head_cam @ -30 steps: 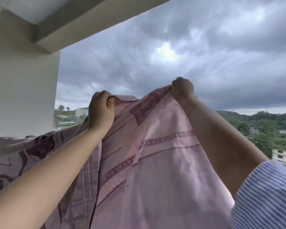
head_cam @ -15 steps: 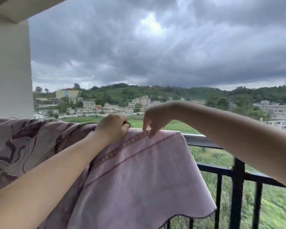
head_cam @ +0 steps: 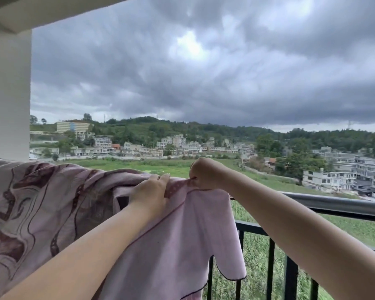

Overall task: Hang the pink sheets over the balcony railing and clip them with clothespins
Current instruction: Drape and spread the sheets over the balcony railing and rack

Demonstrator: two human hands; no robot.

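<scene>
The hanging looks well under way while the clipping appears not yet done: the pink sheet [head_cam: 178, 241] already lies over the balcony railing [head_cam: 338, 205], its top fold on the rail and its plain pale face falling down the near side to a scalloped, dark-edged hem. No clothespin shows anywhere in view, so pinning seems to be what is left, along with evening out the bunched part at the left. The left hand [head_cam: 151, 191] presses on the fold with fingers mostly straight, the thumb hidden, so a grip cannot be told for sure. The right hand [head_cam: 206, 173] is curled and pinches the dotted border at the rail. A second patterned cloth [head_cam: 41, 204], maroon swirls on pink, lies heaped over the rail to the left.
</scene>
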